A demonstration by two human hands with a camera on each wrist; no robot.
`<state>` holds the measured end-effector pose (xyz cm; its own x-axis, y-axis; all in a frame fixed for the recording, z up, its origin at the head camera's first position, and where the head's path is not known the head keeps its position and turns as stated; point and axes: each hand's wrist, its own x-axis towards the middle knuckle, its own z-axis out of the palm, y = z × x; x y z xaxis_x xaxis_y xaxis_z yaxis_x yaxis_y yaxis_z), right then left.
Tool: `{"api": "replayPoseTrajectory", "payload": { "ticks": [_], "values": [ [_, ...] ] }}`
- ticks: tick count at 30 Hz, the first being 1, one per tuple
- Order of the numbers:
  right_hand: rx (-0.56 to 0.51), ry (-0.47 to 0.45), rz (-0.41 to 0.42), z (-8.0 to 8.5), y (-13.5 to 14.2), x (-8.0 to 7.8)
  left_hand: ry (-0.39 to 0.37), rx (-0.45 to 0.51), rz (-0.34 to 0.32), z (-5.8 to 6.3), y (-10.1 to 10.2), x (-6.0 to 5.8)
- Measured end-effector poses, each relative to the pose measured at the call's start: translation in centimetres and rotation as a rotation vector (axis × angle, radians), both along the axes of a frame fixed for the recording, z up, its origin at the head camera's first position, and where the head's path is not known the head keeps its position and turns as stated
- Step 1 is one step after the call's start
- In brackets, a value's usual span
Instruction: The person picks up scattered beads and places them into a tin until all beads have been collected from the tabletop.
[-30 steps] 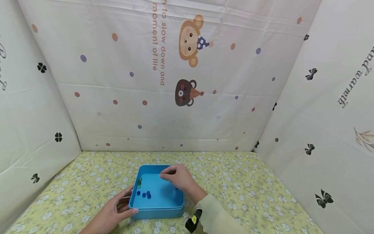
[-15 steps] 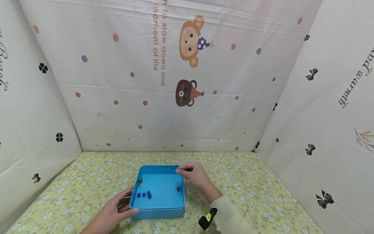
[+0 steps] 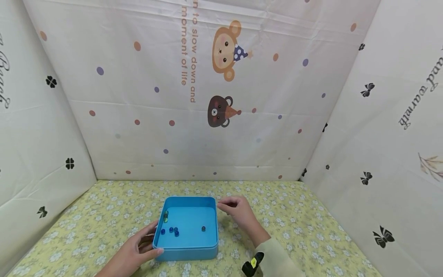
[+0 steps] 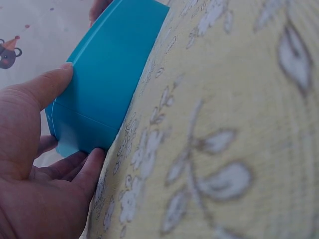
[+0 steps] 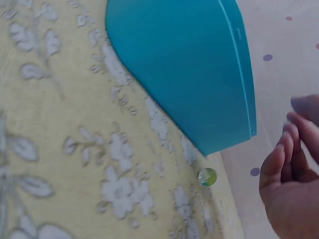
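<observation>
My left hand point(image 3: 133, 250) grips the near left corner of a shallow blue box point(image 3: 187, 252), thumb on the near side, fingers against the left side. In the left wrist view this hand point(image 4: 55, 144) holds the box wall point(image 4: 114, 59). Inside the box are several dark blue marbles point(image 3: 171, 229), green-yellow marbles point(image 3: 166, 216) along the left wall, and one dark marble point(image 3: 203, 229) at the right. Just outside the far right corner is my right hand point(image 3: 238, 209), fingers loosely bent, with nothing visible in them. Below that hand, the right wrist view has a green-yellow marble point(image 5: 207, 177) on the tablecloth.
A yellow flowered tablecloth point(image 3: 277, 215) spreads around the box. White printed fabric walls point(image 3: 187, 157) rise behind and on both sides. A black strap with a yellow piece point(image 3: 252, 263) is by the right sleeve.
My right hand has moved right, from over the box to outside its far right corner. The dark marble at the right has rolled leftward and nearer. My left hand stays at the box corner.
</observation>
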<state>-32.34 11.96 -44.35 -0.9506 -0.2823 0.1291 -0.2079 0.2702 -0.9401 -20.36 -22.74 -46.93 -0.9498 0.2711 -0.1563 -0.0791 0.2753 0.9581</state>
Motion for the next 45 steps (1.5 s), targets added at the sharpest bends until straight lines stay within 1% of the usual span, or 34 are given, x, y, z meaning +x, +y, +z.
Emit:
{"api": "replayPoseTrajectory", "payload": {
  "ticks": [8,11,17,22,28,37,45],
  "values": [
    [0.025,-0.039,-0.092,-1.0,1.0,0.0,0.002,0.007,-0.006,-0.2,-0.1,-0.1],
    [0.080,-0.054,-0.106,-1.3,1.4,0.0,0.003,0.010,-0.009,-0.3,-0.1,-0.1],
    [0.252,-0.052,-0.073,-1.6,2.0,0.4,0.006,0.017,-0.011,-0.3,-0.1,-0.1],
    [0.313,-0.043,-0.036,-1.5,2.0,0.6,0.010,0.011,-0.006,-0.2,0.0,0.0],
    [0.347,-0.026,-0.018,-1.3,1.9,0.8,0.006,0.007,0.003,-0.2,0.1,0.0],
    [0.377,0.005,-0.004,-1.5,1.9,0.9,0.021,0.009,-0.022,-0.2,-0.1,-0.1],
    [0.395,-0.007,-0.019,-1.8,1.9,0.7,0.025,-0.011,-0.009,-0.3,-0.1,-0.1]
  ]
}}
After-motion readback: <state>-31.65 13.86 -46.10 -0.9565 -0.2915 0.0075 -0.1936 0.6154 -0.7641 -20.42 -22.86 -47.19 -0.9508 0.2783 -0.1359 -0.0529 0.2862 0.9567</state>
